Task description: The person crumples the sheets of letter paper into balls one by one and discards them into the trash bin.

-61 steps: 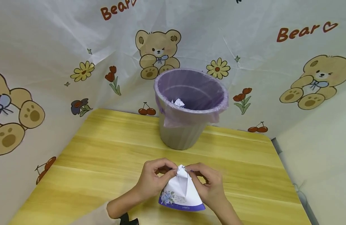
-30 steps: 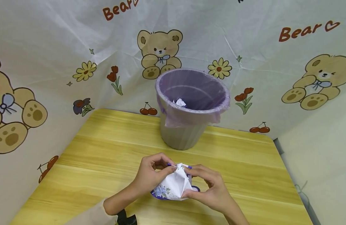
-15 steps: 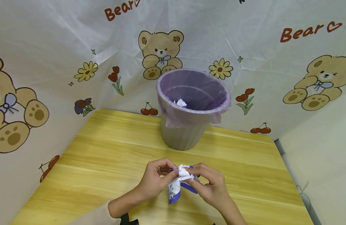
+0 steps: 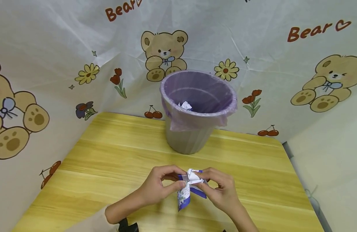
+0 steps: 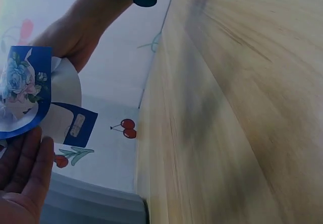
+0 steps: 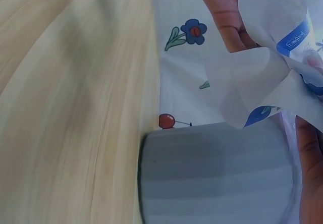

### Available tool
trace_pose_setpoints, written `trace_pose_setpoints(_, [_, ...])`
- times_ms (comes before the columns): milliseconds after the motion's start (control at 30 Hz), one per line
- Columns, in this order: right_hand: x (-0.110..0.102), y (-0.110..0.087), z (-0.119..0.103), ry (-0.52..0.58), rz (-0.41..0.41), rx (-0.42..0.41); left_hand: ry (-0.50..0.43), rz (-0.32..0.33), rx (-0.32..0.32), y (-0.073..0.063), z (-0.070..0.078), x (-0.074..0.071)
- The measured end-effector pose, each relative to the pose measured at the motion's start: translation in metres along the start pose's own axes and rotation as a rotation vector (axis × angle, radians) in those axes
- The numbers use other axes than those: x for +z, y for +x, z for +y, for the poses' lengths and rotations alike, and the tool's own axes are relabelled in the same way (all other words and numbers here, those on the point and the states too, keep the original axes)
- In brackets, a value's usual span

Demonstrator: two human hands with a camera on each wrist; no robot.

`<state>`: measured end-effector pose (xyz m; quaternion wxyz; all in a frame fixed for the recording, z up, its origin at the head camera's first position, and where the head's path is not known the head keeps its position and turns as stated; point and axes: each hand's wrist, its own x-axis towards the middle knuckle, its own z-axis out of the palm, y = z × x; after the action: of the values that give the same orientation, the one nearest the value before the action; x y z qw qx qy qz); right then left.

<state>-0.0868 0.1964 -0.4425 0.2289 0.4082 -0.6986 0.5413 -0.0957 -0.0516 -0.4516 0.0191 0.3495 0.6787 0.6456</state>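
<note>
A piece of white paper (image 4: 183, 196) with blue flowers and a dark blue border is crumpled at its top, and strips of it hang below. My left hand (image 4: 155, 187) pinches its left side between thumb and fingers. From the right, my right hand (image 4: 222, 190) grips the bunched white part. In the left wrist view, the paper (image 5: 65, 90) curls outward in loose flaps, with the left fingers (image 5: 35, 166) against its lower edge. The right wrist view shows the plain white side of the paper (image 6: 252, 80). Both hands are above the table, in front of the bin.
A grey bin (image 4: 185, 140) with a purple liner bag (image 4: 196, 120) stands behind the hands on the yellow wood-grain table (image 4: 117, 154). Crumpled white paper (image 4: 185, 105) shows inside it. A bear-print cloth (image 4: 123, 38) hangs behind and along the sides.
The paper has gone from a broad cone shape to a tighter bunch with separate hanging strips. My hands have shifted their grip along it and stay close together; the bin has not moved.
</note>
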Motion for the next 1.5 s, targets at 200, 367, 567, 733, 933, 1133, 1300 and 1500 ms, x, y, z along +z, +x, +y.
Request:
trace_pose_setpoints(200, [-0.005, -0.002, -0.001, 0.001, 0.022, 0.084, 0.178, -0.058, 0.056, -0.008, 0.0, -0.004])
trace_pose_setpoints(367, [-0.006, 0.0, -0.003, 0.007, 0.028, 0.15, 0.281, -0.029, 0.096, -0.009, 0.001, -0.002])
trace_pose_setpoints(567, [-0.004, -0.001, -0.005, 0.076, 0.05, 0.223, 0.299, 0.024, 0.163, -0.008, 0.0, 0.001])
trace_pose_setpoints(733, [-0.003, -0.002, -0.005, 0.104, 0.06, 0.244, 0.248, 0.048, 0.263, -0.006, -0.001, 0.004])
trace_pose_setpoints(933, [-0.002, -0.002, -0.005, 0.125, 0.048, 0.253, 0.194, 0.061, 0.275, -0.004, -0.001, 0.002])
trace_pose_setpoints(1133, [0.001, -0.002, -0.005, 0.173, -0.013, 0.197, 0.075, 0.043, 0.204, -0.002, 0.0, -0.003])
trace_pose_setpoints(1300, [0.004, -0.005, -0.006, 0.191, -0.053, 0.219, -0.005, 0.006, 0.167, -0.001, 0.0, -0.006])
trace_pose_setpoints(1500, [0.005, -0.006, -0.006, 0.192, -0.044, 0.21, -0.006, -0.001, 0.162, -0.001, -0.002, -0.006])
